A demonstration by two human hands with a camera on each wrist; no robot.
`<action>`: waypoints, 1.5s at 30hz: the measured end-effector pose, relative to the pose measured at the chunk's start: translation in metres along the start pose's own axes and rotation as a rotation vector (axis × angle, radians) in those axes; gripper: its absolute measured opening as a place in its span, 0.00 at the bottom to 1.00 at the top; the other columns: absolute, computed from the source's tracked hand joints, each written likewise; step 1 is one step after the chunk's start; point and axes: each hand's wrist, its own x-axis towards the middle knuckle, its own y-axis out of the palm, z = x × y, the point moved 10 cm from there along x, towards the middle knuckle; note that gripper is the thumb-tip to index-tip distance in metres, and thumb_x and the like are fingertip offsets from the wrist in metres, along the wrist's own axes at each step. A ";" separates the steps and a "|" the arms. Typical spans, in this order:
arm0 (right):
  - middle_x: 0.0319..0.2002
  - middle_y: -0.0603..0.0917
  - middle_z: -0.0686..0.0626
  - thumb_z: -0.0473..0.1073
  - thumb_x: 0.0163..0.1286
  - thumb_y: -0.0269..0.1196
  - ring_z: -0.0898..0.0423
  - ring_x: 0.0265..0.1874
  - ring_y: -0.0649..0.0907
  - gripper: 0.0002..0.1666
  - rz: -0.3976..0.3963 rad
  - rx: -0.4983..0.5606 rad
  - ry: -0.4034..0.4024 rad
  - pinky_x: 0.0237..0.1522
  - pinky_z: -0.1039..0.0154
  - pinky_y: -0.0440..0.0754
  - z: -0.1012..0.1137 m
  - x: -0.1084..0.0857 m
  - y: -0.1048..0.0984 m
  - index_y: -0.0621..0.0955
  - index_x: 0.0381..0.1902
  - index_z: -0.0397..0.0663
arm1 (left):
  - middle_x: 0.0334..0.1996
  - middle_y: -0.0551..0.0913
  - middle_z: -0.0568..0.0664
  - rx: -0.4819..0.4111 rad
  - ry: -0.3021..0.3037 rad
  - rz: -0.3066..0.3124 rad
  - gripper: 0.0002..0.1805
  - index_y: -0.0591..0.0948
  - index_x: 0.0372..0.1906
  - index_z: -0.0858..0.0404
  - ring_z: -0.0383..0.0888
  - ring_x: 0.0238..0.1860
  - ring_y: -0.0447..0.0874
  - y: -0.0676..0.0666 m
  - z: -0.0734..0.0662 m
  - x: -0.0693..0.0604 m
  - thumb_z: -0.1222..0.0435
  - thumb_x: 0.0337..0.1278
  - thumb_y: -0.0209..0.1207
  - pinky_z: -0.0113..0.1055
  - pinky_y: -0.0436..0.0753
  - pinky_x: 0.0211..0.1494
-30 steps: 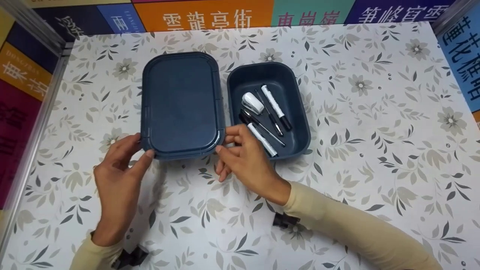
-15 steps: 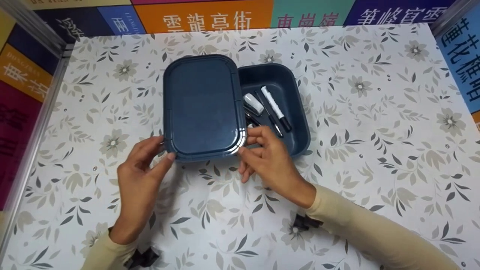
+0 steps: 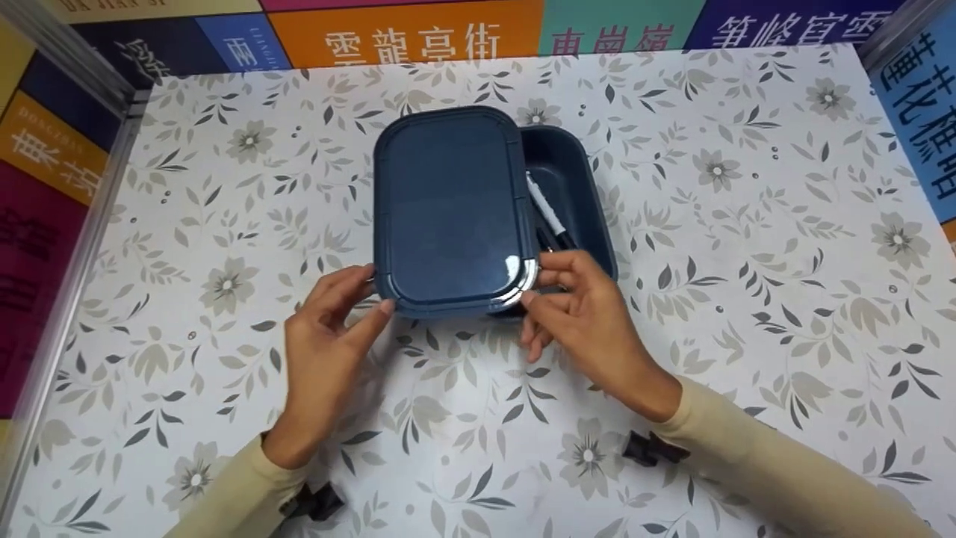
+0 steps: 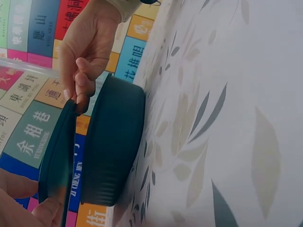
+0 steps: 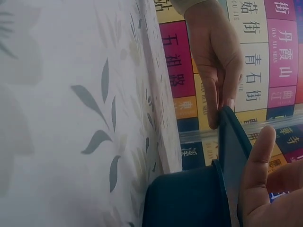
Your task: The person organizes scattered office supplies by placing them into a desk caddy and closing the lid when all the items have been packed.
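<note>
A dark blue rectangular lid (image 3: 452,209) is held level above the left part of a matching box (image 3: 590,194) on the table. My left hand (image 3: 325,351) pinches the lid's near left corner between thumb and fingers. At the near right corner, my right hand (image 3: 597,329) pinches the lid the same way. Inside the box a white marker (image 3: 547,203) shows, with part of a dark pen beside it; the lid hides the rest. In the left wrist view a gap separates the lid (image 4: 59,156) from the box (image 4: 113,142).
A white tablecloth (image 3: 747,299) with grey leaves and flowers covers the table. Colourful panels (image 3: 418,33) with large characters stand along the back and both sides. A dark device (image 3: 314,502) sits at the left wrist, another (image 3: 653,448) at the right.
Both hands have carried the lid rightward, from beside the box to over its left part. The stapler and several pens in the box are now covered from view. The box has stayed in place.
</note>
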 end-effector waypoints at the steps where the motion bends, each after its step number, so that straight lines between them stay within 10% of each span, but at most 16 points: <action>1: 0.52 0.83 0.33 0.20 0.75 0.61 0.49 0.22 0.85 0.23 -0.003 -0.001 -0.002 0.22 0.54 0.91 0.001 -0.001 -0.003 0.72 0.64 0.30 | 0.59 0.84 0.62 -0.010 0.005 0.008 0.26 0.85 0.65 0.77 0.52 0.59 0.90 0.004 0.000 0.000 0.84 0.60 0.71 0.45 0.82 0.75; 25: 0.48 0.83 0.29 0.18 0.73 0.62 0.48 0.22 0.86 0.24 -0.087 -0.038 -0.101 0.18 0.58 0.88 0.020 -0.027 -0.071 0.75 0.65 0.26 | 0.61 0.83 0.60 -0.072 0.015 0.143 0.26 0.84 0.66 0.76 0.51 0.59 0.88 0.070 -0.010 0.000 0.81 0.62 0.71 0.42 0.91 0.63; 45: 0.50 0.85 0.31 0.17 0.72 0.63 0.49 0.21 0.86 0.22 -0.174 0.069 -0.106 0.18 0.64 0.84 0.023 -0.034 -0.098 0.77 0.63 0.24 | 0.62 0.81 0.61 -0.121 0.013 0.219 0.27 0.81 0.68 0.79 0.52 0.62 0.88 0.099 -0.014 0.004 0.82 0.64 0.69 0.43 0.91 0.63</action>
